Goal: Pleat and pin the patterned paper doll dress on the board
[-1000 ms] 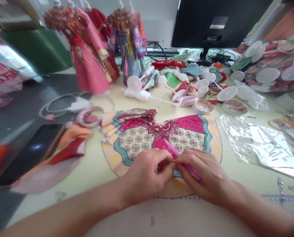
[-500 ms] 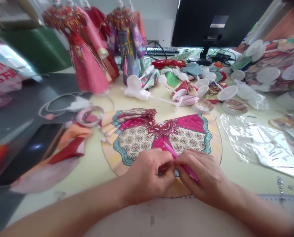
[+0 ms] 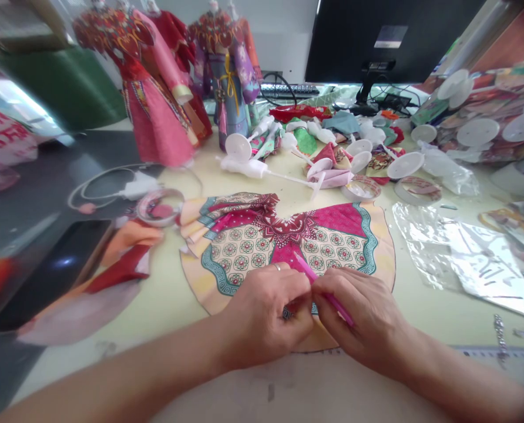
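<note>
- Nearest, both hands meet over the near edge of a fan-shaped patterned paper skirt point(image 3: 288, 235) lying flat on the table point(image 3: 156, 305).
- Left hand point(image 3: 264, 317) is curled, fingertips pinching the skirt's edge at the middle; a ring shows on one finger.
- Right hand point(image 3: 359, 320) grips a thin pink stick point(image 3: 323, 291) like a pen, its tip resting on the skirt just ahead of the left fingers.
- Left of the hands lie folded orange and red paper pieces point(image 3: 121, 258) and a dark phone point(image 3: 54, 270).
- Right of the hands lies a clear plastic wrapper point(image 3: 456, 252).
- Beyond the skirt, white doll stands point(image 3: 244, 155) and scraps of cloth are scattered about.
- Farther off, dressed paper dolls point(image 3: 156, 88) stand upright, left of a dark monitor point(image 3: 389, 35).
</note>
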